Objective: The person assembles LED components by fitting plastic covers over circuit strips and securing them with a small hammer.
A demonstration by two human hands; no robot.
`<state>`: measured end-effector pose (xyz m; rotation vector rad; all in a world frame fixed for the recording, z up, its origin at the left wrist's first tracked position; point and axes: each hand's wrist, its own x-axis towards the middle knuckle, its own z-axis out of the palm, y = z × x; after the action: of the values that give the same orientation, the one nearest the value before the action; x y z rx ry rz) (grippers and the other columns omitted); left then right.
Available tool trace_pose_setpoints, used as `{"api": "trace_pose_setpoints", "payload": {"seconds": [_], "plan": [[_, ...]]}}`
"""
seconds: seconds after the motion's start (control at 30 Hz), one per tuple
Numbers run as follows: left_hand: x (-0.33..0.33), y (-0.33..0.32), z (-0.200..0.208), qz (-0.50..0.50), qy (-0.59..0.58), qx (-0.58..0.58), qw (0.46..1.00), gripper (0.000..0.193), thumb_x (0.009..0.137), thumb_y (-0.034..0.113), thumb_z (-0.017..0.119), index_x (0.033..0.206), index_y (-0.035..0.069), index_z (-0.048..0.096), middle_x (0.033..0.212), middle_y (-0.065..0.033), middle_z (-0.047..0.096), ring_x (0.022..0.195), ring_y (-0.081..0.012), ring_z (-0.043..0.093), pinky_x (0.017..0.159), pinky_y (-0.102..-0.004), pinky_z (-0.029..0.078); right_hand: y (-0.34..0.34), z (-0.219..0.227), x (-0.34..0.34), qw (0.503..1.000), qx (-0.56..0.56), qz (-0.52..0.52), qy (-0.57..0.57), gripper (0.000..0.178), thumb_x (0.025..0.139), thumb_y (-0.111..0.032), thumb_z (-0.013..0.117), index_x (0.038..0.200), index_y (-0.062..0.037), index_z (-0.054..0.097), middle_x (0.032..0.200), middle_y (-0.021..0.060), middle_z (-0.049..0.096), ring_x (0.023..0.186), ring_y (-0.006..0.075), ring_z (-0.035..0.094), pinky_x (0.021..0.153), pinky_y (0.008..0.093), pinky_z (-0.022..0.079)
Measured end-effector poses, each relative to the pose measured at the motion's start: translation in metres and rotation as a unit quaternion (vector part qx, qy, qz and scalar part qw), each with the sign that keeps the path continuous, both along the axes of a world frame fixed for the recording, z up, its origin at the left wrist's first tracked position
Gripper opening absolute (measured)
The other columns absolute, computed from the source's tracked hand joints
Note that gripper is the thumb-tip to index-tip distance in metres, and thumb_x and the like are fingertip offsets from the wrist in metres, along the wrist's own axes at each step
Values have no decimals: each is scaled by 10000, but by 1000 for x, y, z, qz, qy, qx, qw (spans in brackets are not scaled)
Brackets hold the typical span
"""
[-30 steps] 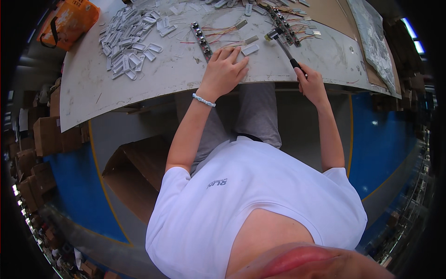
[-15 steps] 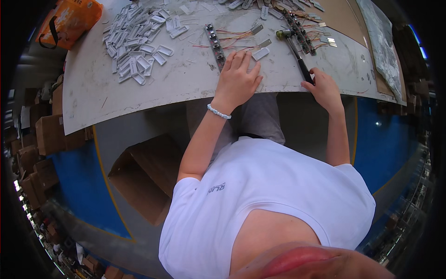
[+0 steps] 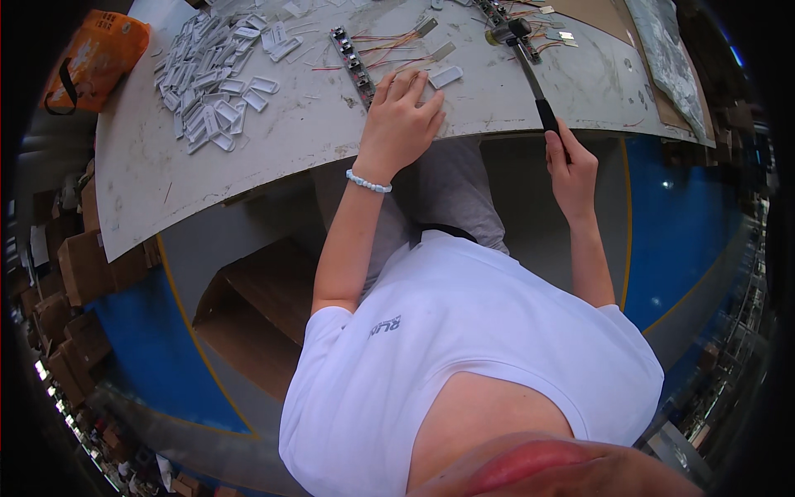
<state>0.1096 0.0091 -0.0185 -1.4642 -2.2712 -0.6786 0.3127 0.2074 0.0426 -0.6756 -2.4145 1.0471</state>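
Observation:
My right hand (image 3: 571,170) is wrapped round the black grip of a hammer (image 3: 530,76). The hammer's two-toned head, dark on one side and amber on the other, is raised above the worktable (image 3: 273,157). My left hand (image 3: 396,124), with a beaded bracelet at its wrist, rests over the near end of a narrow strip of small electronic parts (image 3: 351,62). Its fingers are bent and the thumb stands apart; what lies under the palm is hidden. Thin wires run from the strip to flat metal tabs (image 3: 443,51). A white plastic casing (image 3: 445,77) lies beside my left fingertips.
A heap of white plastic casings (image 3: 211,83) covers the table's left part. A second wired strip (image 3: 497,15) lies beyond the hammer. An orange bag (image 3: 103,62) stands at the far left, plastic wrap (image 3: 667,66) at the right. Below the table is an open cardboard box (image 3: 257,311).
My right hand has closed round the hammer's grip and lifted it from the table. The whole view has shifted a little, while my left hand stays at the strip.

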Motion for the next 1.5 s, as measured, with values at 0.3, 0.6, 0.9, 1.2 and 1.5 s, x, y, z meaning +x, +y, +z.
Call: {"api": "trace_pose_setpoints", "payload": {"seconds": [0.3, 0.6, 0.9, 1.2, 1.5], "plan": [[1, 1, 0, -1, -6, 6, 1000, 259, 920, 277, 652, 1130, 139, 717, 1299, -127, 641, 1302, -289, 499, 1140, -444, 334, 13, -10, -17, 995, -10, 28, -91, 247, 1017, -208, 600, 1156, -9, 642, 623, 127, 529, 528, 201, 516, 535, 336, 421], [4, 0, -2, 99, -11, -5, 995, 372, 930, 319, 631, 1212, 80, 670, 1381, -196, 548, 1334, -395, 416, 1122, -486, 350, 4, 16, -163, 943, 253, 202, 75, 231, 947, -189, 662, 1123, -47, 706, 1005, 129, 663, 884, 315, 667, 803, 403, 531], [5, 2, -8, 56, 17, 7, 998, 303, 888, 222, 652, 1127, 36, 640, 1291, -184, 538, 1302, -401, 440, 1063, -526, 413, -139, -25, -386, 890, 260, 370, -59, 502, 856, -471, 734, 1080, -24, 692, 1030, 168, 688, 999, 356, 662, 865, 435, 530], [3, -6, 3, 26, 7, 51, 998, 358, 786, 97, 678, 1135, 20, 657, 1245, -159, 607, 1238, -359, 514, 1025, -488, 450, -129, -25, -396, 849, 243, 462, -80, 361, 774, -291, 795, 984, -16, 692, 932, 173, 726, 927, 351, 694, 802, 440, 542], [-25, 21, 22, 94, -78, 183, 976, 185, 801, 5, 640, 966, 23, 722, 951, -126, 686, 930, -321, 628, 837, -423, 517, -26, 26, -368, 898, 139, 403, 108, 164, 867, -147, 704, 947, -5, 687, 850, 210, 702, 802, 321, 682, 737, 402, 524]]}}
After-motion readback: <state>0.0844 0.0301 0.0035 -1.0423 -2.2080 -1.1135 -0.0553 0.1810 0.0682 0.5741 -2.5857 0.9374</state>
